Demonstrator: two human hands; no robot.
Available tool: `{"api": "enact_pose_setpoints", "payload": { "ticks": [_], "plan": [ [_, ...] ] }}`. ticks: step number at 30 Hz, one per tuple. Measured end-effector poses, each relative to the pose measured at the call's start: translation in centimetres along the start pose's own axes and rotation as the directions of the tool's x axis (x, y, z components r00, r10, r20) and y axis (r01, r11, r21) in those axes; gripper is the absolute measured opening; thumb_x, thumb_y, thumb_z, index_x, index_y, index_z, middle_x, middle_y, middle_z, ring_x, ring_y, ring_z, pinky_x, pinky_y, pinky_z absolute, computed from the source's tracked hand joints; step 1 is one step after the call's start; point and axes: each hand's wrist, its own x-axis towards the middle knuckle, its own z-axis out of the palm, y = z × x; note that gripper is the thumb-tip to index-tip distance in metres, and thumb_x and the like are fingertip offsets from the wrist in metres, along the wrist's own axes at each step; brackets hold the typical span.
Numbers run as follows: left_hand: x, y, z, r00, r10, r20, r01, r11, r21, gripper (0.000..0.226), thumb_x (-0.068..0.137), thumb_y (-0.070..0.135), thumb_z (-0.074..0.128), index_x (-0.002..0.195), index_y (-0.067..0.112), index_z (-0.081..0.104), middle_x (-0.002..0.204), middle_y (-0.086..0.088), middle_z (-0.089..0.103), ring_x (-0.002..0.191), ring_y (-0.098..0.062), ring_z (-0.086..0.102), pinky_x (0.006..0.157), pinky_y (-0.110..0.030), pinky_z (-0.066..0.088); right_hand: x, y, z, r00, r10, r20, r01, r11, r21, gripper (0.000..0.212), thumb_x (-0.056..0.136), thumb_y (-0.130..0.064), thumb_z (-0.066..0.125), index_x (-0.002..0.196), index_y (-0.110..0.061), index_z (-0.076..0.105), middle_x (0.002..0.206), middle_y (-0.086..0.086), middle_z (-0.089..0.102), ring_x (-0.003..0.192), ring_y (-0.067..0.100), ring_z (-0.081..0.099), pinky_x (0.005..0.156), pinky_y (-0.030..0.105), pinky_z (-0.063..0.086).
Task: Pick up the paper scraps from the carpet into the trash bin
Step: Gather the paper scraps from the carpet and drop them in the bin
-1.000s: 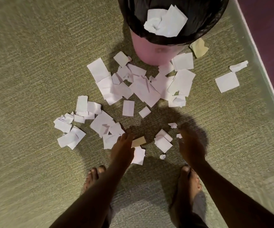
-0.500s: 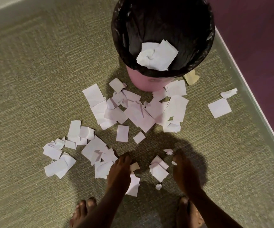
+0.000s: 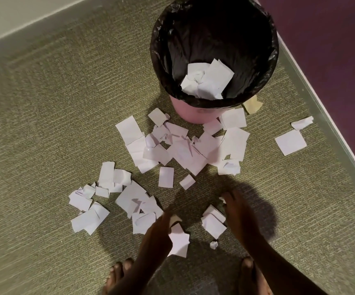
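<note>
Many white paper scraps (image 3: 183, 150) lie scattered on the green carpet (image 3: 44, 128) in front of a pink trash bin (image 3: 193, 112) with a black liner. Several white scraps (image 3: 207, 81) lie inside the bin. My left hand (image 3: 158, 233) reaches down at the bottom centre and pinches a small tan scrap (image 3: 175, 219), just above a white scrap (image 3: 179, 241). My right hand (image 3: 239, 213) is low over the carpet, its fingertips at a tiny white scrap (image 3: 221, 199) beside a small stack of white scraps (image 3: 212, 222). Blur hides its grip.
A tan scrap (image 3: 253, 105) lies behind the bin. Two white scraps (image 3: 290, 142) sit apart at the right, near the carpet's pale edge strip (image 3: 329, 133) and the purple floor (image 3: 332, 60). My bare feet (image 3: 119, 275) stand at the bottom. A crumpled paper ball (image 3: 213, 244) lies between my hands.
The view has tilted up, so the whole bin now shows. My left hand's fingers have closed on the tan scrap. My right hand stays at the small scraps.
</note>
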Motion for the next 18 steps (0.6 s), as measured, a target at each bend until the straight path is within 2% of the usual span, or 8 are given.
{"api": "enact_pose_setpoints", "payload": {
  "ticks": [2, 3, 5, 8, 11, 13, 15, 18],
  "plan": [
    [-0.4, -0.5, 0.1, 1.0, 0.003, 0.002, -0.003, 1.0, -0.019, 0.057, 0.105, 0.012, 0.055, 0.16, 0.023, 0.044, 0.137, -0.001, 0.07, 0.122, -0.022, 0.071, 0.095, -0.027, 0.052, 0.2, -0.2, 0.1, 1.0, 0.017, -0.014, -0.017, 1.0, -0.026, 0.042, 0.083, 0.006, 0.066, 0.116, -0.02, 0.065, 0.116, 0.003, 0.057, 0.099, 0.028, 0.066, 0.078, 0.041, 0.057],
    [-0.5, -0.7, 0.1, 1.0, 0.008, 0.012, -0.007, 1.0, -0.028, 0.058, 0.105, 0.029, 0.063, 0.159, 0.025, 0.043, 0.14, 0.003, 0.068, 0.12, -0.02, 0.07, 0.096, -0.029, 0.052, 0.3, -0.2, 0.2, 1.0, 0.019, -0.023, -0.02, 0.999, -0.033, 0.038, 0.082, 0.008, 0.065, 0.112, -0.017, 0.066, 0.113, 0.005, 0.057, 0.096, 0.029, 0.066, 0.075, 0.042, 0.056],
    [-0.8, -1.2, 0.4, 0.998, 0.04, 0.038, -0.04, 0.999, -0.007, 0.083, 0.09, 0.052, 0.077, 0.16, 0.03, 0.039, 0.144, 0.01, 0.064, 0.117, -0.015, 0.068, 0.097, -0.029, 0.053, 0.3, -0.2, 0.2, 1.0, 0.005, -0.026, -0.006, 0.999, -0.039, 0.032, 0.084, 0.009, 0.064, 0.107, -0.013, 0.067, 0.111, 0.009, 0.059, 0.091, 0.033, 0.066, 0.073, 0.044, 0.055],
    [-0.9, -1.3, 1.0, 0.998, 0.017, 0.053, -0.021, 0.998, 0.066, 0.114, 0.071, 0.054, 0.091, 0.164, 0.036, 0.029, 0.147, 0.011, 0.065, 0.129, -0.014, 0.065, 0.103, -0.031, 0.055, 0.2, 0.0, -0.2, 0.999, -0.021, -0.033, 0.019, 0.998, -0.056, 0.027, 0.087, 0.003, 0.066, 0.109, -0.011, 0.069, 0.112, 0.012, 0.062, 0.088, 0.036, 0.069, 0.069, 0.045, 0.058],
    [-0.8, -0.9, 1.5, 0.997, -0.016, 0.069, 0.006, 0.989, 0.147, 0.124, 0.07, 0.055, 0.092, 0.168, 0.036, 0.018, 0.149, 0.008, 0.064, 0.132, -0.018, 0.065, 0.103, -0.035, 0.055, 0.0, 0.1, -0.8, 1.0, -0.023, -0.021, 0.021, 0.998, -0.059, 0.032, 0.083, -0.002, 0.069, 0.112, -0.014, 0.069, 0.111, 0.01, 0.064, 0.088, 0.036, 0.07, 0.067, 0.043, 0.057],
    [-0.6, -0.6, 1.7, 0.997, -0.026, 0.07, 0.01, 0.977, 0.215, 0.116, 0.075, 0.056, 0.088, 0.167, 0.036, 0.019, 0.145, 0.006, 0.067, 0.13, -0.02, 0.064, 0.102, -0.036, 0.053, -0.3, 0.1, -1.0, 1.0, -0.01, -0.01, 0.01, 1.0, -0.03, 0.031, 0.084, -0.005, 0.069, 0.112, -0.017, 0.071, 0.11, 0.008, 0.065, 0.09, 0.036, 0.069, 0.069, 0.042, 0.057],
    [-0.4, -0.5, 1.6, 0.999, -0.02, 0.051, 0.005, 0.96, 0.281, 0.101, 0.085, 0.056, 0.08, 0.166, 0.035, 0.023, 0.143, 0.005, 0.066, 0.13, -0.02, 0.062, 0.102, -0.035, 0.051, -0.8, 0.2, -0.7, 1.0, -0.018, 0.014, 0.018, 1.0, 0.014, 0.023, 0.084, -0.005, 0.067, 0.103, -0.018, 0.072, 0.105, 0.008, 0.065, 0.09, 0.036, 0.068, 0.07, 0.043, 0.056],
    [0.0, -0.8, 1.7, 0.999, -0.004, 0.037, -0.008, 0.947, 0.322, 0.076, 0.093, 0.053, 0.071, 0.159, 0.035, 0.037, 0.154, 0.008, 0.058, 0.137, -0.018, 0.056, 0.107, -0.035, 0.048, -2.4, -0.1, 0.4, 0.999, -0.016, 0.037, 0.013, 0.997, 0.075, 0.023, 0.084, -0.002, 0.068, 0.101, -0.017, 0.076, 0.106, 0.008, 0.07, 0.094, 0.034, 0.07, 0.077, 0.039, 0.056]
  ]
}}
